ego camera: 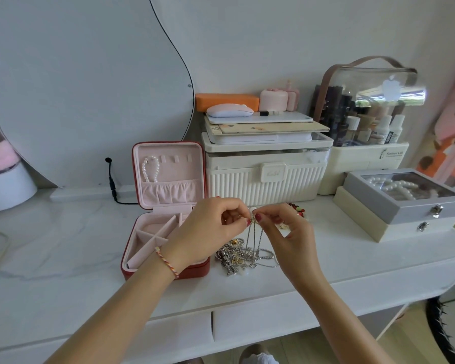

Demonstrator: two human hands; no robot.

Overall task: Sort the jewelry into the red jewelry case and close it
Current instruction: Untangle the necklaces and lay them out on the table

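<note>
Silver chain (pixel 253 239), thin and glinting, hangs from both my hands above the white tabletop (pixel 63 248): left hand (pixel 216 227) and right hand (pixel 286 229) each pinch its top end, fingertips nearly meeting. Its lower loops trail into the tangled jewelry pile (pixel 241 258) just right of the red jewelry case (pixel 166 206). Case stands open, pink-lined; a pearl bracelet (pixel 150 169) hangs in the lid, and the divided tray compartments I can see look bare.
</note>
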